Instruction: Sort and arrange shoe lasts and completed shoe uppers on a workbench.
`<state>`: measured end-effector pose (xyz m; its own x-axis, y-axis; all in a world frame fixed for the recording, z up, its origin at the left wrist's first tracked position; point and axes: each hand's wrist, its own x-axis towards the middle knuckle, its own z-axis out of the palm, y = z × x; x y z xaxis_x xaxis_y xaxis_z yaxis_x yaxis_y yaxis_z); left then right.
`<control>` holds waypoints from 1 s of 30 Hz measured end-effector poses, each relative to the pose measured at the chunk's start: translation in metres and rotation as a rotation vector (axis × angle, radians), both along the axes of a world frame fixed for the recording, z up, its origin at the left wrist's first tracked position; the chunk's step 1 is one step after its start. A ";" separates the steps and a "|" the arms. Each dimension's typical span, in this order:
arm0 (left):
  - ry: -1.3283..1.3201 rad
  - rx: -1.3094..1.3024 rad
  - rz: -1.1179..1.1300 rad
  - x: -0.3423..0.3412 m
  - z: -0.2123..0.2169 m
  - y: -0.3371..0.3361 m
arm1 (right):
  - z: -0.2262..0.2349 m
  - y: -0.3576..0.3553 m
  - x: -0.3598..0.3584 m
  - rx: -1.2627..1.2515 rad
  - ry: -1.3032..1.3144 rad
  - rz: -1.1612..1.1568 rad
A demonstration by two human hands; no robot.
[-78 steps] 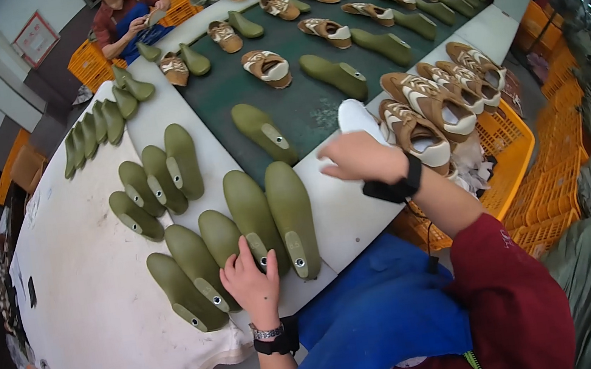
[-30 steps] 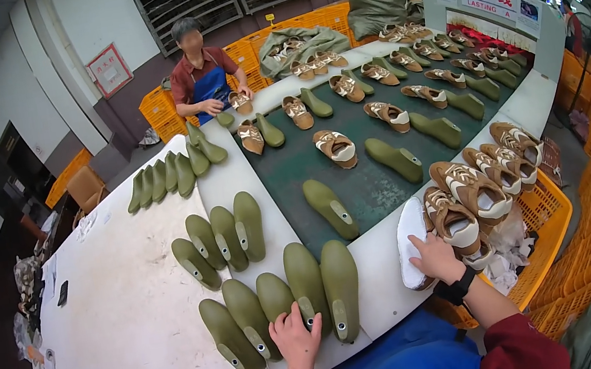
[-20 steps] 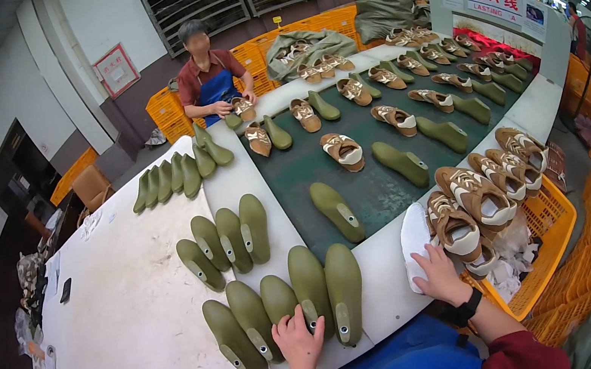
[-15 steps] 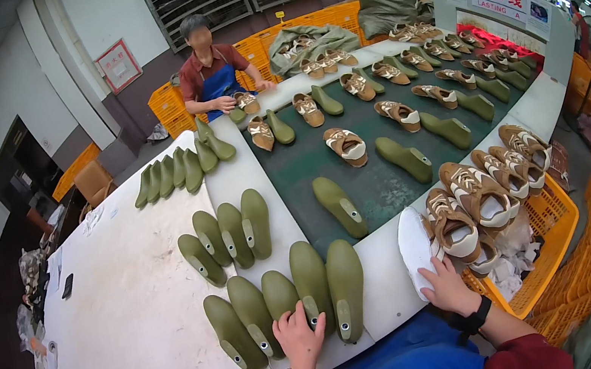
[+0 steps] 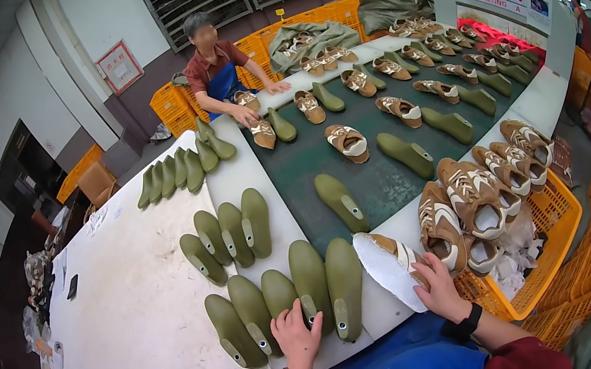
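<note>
Right hand (image 5: 439, 287) grasps upturned shoe (image 5: 393, 265) by white sole; left hand (image 5: 297, 335) flat, unclenched, on green last (image 5: 312, 283).

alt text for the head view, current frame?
Seen from above, a person's left hand rests on a row of olive-green shoe lasts at a white table's near edge, while the right hand grips a tan shoe upper turned on its side, white sole showing. Beyond, a dark green conveyor belt carries lasts and shoes toward a co-worker.
</note>
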<state>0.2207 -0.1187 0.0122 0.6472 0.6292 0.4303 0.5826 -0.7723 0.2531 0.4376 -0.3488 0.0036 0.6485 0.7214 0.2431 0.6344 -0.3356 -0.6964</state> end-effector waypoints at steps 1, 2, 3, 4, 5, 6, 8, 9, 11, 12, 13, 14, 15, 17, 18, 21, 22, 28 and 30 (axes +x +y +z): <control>-0.003 -0.023 -0.001 0.001 0.000 0.000 | -0.003 0.001 0.004 -0.001 0.004 -0.001; 0.011 -0.028 -0.008 -0.003 -0.001 0.000 | -0.007 0.000 0.002 0.020 0.043 -0.014; -0.021 -0.077 -0.011 -0.004 -0.001 0.002 | -0.008 0.000 0.000 0.040 0.084 -0.027; -0.052 -0.127 -0.013 -0.005 -0.001 0.003 | -0.008 0.001 0.002 -0.015 0.177 -0.002; -0.030 -0.135 -0.021 -0.007 0.000 0.002 | -0.005 0.003 -0.001 -0.065 0.072 0.019; -0.048 -0.139 -0.025 -0.006 0.001 0.002 | 0.001 0.007 -0.001 -0.073 0.004 0.026; -0.081 -0.152 -0.051 -0.005 0.004 -0.002 | 0.000 0.013 -0.006 -0.079 -0.062 0.032; -0.079 -0.151 -0.053 -0.004 0.008 -0.003 | -0.005 0.017 -0.005 -0.037 0.003 0.010; -0.150 -0.183 -0.136 -0.001 0.015 -0.007 | -0.016 0.020 -0.002 0.004 0.068 -0.012; -0.150 -0.186 -0.136 0.000 0.019 -0.009 | -0.023 0.021 0.001 0.099 0.133 -0.030; -0.210 -0.240 -0.175 0.003 0.024 -0.010 | -0.027 0.019 0.004 0.195 0.196 -0.048; -0.271 -0.294 -0.205 0.003 0.027 -0.010 | -0.017 0.021 0.003 0.282 0.287 -0.093; -0.273 -0.296 -0.198 0.004 0.029 -0.010 | -0.010 0.020 0.003 0.278 0.287 -0.086; -0.382 -0.533 -0.181 0.004 0.034 -0.009 | 0.005 0.018 0.002 0.454 0.437 -0.113; -0.400 -0.572 -0.159 0.002 0.038 -0.009 | 0.024 0.019 -0.002 0.433 0.399 -0.051; -0.617 -0.983 -0.187 -0.003 0.046 -0.002 | 0.052 0.027 -0.016 0.365 0.119 0.273; -0.711 -1.197 -0.225 -0.001 0.057 0.001 | 0.062 0.030 -0.021 0.334 0.142 0.392; -1.173 -1.286 -0.116 -0.011 0.060 0.019 | 0.078 0.050 -0.031 0.376 0.360 0.686; -1.182 -1.324 -0.096 -0.029 0.058 0.027 | 0.077 0.056 -0.035 0.350 0.367 0.823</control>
<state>0.1921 -0.0916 0.0698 0.4499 0.8906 -0.0662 -0.3839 0.2598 0.8861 0.4027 -0.2930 0.0805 0.0503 0.9091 0.4134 0.3014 0.3808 -0.8741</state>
